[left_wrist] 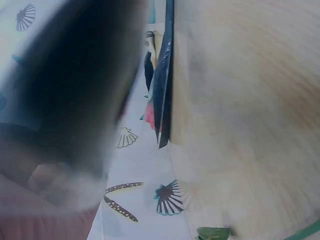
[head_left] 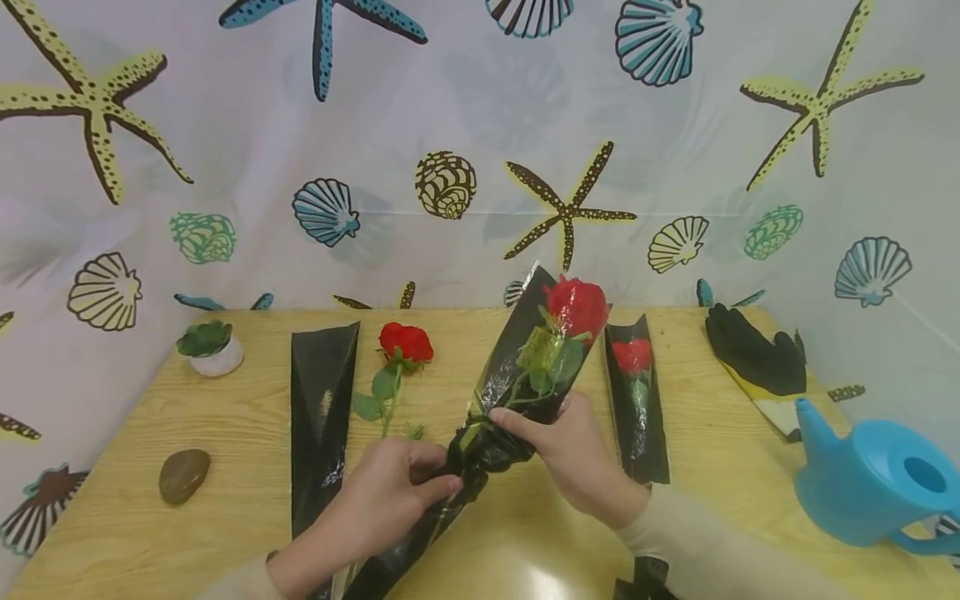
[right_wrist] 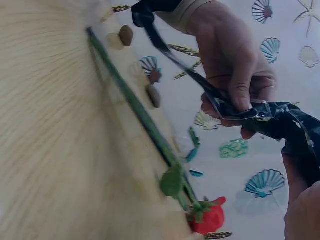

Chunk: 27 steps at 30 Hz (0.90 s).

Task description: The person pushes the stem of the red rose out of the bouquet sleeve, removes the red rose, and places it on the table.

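Note:
A red rose [head_left: 576,306] sits in a black plastic sleeve [head_left: 517,367] lifted at a slant over the wooden table [head_left: 225,433]. My left hand [head_left: 390,492] grips the crumpled lower part of the sleeve; in the right wrist view that left hand [right_wrist: 235,70] pinches the black wrap [right_wrist: 280,120]. My right hand [head_left: 558,446] grips the sleeve a little higher, thumb across the wrap. A bare red rose [head_left: 405,343] lies on the table behind my left hand, also seen as the bare rose [right_wrist: 210,217]. The left wrist view is mostly blur.
An empty black sleeve [head_left: 322,417] lies at left, and another sleeved rose [head_left: 636,392] lies at right. A small potted plant [head_left: 208,346] and a brown stone [head_left: 183,475] sit at left. A black-and-yellow glove [head_left: 757,362] and blue watering can [head_left: 873,483] are at right.

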Available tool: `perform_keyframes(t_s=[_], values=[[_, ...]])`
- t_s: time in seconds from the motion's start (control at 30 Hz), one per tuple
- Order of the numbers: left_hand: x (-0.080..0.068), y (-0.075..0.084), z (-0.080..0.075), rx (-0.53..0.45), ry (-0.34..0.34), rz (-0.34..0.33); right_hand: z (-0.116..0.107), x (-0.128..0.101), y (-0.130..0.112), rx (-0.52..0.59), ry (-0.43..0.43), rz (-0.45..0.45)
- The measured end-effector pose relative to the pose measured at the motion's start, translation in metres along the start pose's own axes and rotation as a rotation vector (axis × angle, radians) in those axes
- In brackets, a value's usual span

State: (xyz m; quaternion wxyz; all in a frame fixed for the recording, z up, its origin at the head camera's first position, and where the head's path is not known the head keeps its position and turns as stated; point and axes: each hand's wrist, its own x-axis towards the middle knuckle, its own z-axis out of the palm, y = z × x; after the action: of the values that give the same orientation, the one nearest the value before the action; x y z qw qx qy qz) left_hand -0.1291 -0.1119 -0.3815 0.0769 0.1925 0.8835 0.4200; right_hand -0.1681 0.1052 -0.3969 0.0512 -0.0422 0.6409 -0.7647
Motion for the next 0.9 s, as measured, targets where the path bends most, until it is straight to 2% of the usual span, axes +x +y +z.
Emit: perform_keyframes(t_s=[0.13,0.3,0.37,0.47,0.53,0.63,0.73,0.9], values=[[0.001,0.002,-0.002,-0.006,0.009,-0.001,-0.002,0.004,-0.003,-0.01,0.008,-0.016],[-0.006,-0.012,-0.004,-0.038,-0.036,-0.008,-0.009,0.011,-0.01,0.185,-0.005,-0.031],[-0.01,-0.02,-0.005,-0.083,-0.072,-0.037,-0.012,0.013,-0.014,0.256,-0.013,-0.051],[-0.013,-0.028,-0.009,-0.139,-0.109,-0.114,-0.013,0.014,-0.019,0.291,-0.032,-0.067],[-0.013,-0.028,-0.012,-0.177,-0.105,-0.165,-0.012,0.013,-0.02,0.301,-0.048,-0.057],[-0.011,-0.023,-0.015,-0.209,-0.069,-0.2,-0.011,0.012,-0.023,0.308,-0.061,-0.05],[-0.01,-0.017,-0.016,-0.2,-0.022,-0.163,-0.012,0.011,-0.027,0.301,-0.074,-0.038],[-0.012,-0.013,-0.016,-0.107,-0.026,-0.035,-0.019,0.012,-0.04,0.361,-0.001,-0.016]])
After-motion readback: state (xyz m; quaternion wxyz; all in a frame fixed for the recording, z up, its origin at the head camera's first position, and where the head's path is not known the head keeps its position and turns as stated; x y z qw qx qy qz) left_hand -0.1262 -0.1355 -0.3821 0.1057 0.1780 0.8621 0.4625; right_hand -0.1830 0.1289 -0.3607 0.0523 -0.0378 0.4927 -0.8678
